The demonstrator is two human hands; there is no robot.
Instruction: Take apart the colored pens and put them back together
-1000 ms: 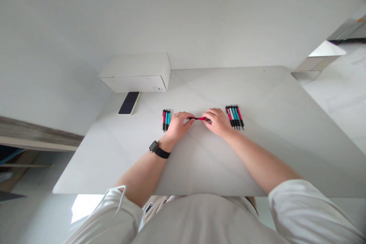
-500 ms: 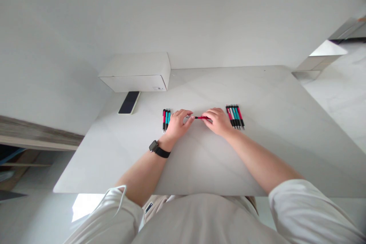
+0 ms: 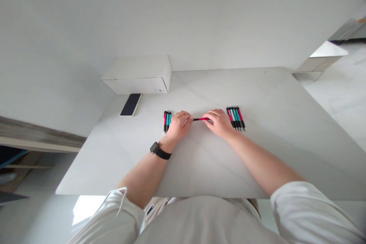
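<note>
A red and black pen (image 3: 200, 119) lies crosswise between my two hands, just above the white table (image 3: 257, 95). My left hand (image 3: 178, 126), with a black watch on the wrist, is closed round the pen's left end. My right hand (image 3: 219, 122) pinches its right end. A small group of three pens (image 3: 167, 120), red and teal, lies just left of my left hand. A row of several pens (image 3: 235, 117), red, white and teal with black ends, lies just right of my right hand.
A white cardboard box (image 3: 138, 74) stands at the table's back left against the wall. A dark phone (image 3: 130, 104) lies in front of it. The table's front edge is close to my body. A floor and a shiny edge show at the right.
The view has shifted slightly. My hands stay on the pen; my left fingers have closed more tightly over its left end.
</note>
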